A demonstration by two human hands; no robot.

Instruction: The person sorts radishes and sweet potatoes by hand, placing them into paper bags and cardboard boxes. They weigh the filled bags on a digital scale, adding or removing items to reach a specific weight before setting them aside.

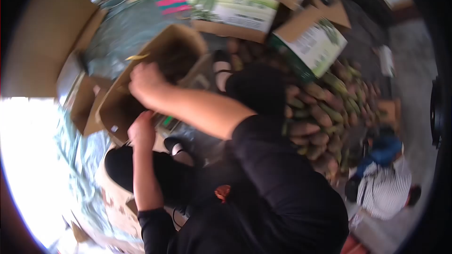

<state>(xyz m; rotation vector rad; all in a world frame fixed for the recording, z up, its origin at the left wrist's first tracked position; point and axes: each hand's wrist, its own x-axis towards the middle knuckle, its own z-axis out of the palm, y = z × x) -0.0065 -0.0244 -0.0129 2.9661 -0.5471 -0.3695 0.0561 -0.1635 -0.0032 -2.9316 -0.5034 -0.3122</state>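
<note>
An open cardboard box stands in front of me, its inside in shadow. My right hand is over the box with its fingers curled in; blur hides what they hold, if anything. Just beyond that hand a thin yellow strip shows at the box's side. By the box's near end is my left hand, fingers bent closed; a thin dark line shows beside it, too blurred to name. Between the box and my legs a green-lit display is partly hidden.
To the right lies a heap of long brown-and-green produce. Printed cartons stand at the back, and another carton leans on the heap. Plastic sheeting covers the left side. A person in a striped top is at lower right.
</note>
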